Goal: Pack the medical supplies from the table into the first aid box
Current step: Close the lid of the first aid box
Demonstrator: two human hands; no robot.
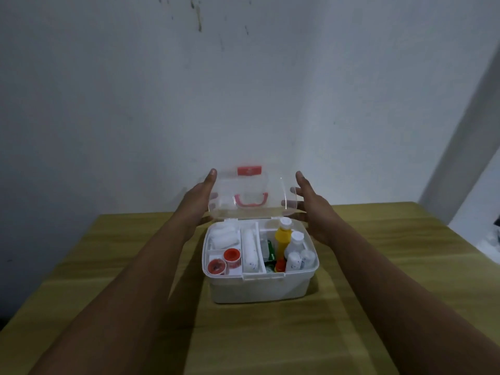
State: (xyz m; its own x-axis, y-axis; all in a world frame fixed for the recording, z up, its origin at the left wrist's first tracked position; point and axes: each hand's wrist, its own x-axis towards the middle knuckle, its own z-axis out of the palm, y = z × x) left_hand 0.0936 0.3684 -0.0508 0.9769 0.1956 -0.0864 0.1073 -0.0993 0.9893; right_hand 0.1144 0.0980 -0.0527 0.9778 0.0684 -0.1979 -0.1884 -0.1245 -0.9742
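A white first aid box (259, 289) stands in the middle of the table. Its clear lid (249, 194), with a red handle and red latch, is raised upright at the back. My left hand (198, 200) grips the lid's left edge and my right hand (311, 207) grips its right edge. Inside the box, white bandage rolls (224, 236) lie at the back left, two red tape rolls (224, 262) at the front left, and a long gauze roll (249, 251) in the centre. A yellow bottle (283, 239) and several white bottles (296, 253) fill the right side.
The box sits on a yellow-green wooden table (378, 280) pushed against a white wall (243, 90). A dark object (497, 221) shows at the far right edge, beyond the table.
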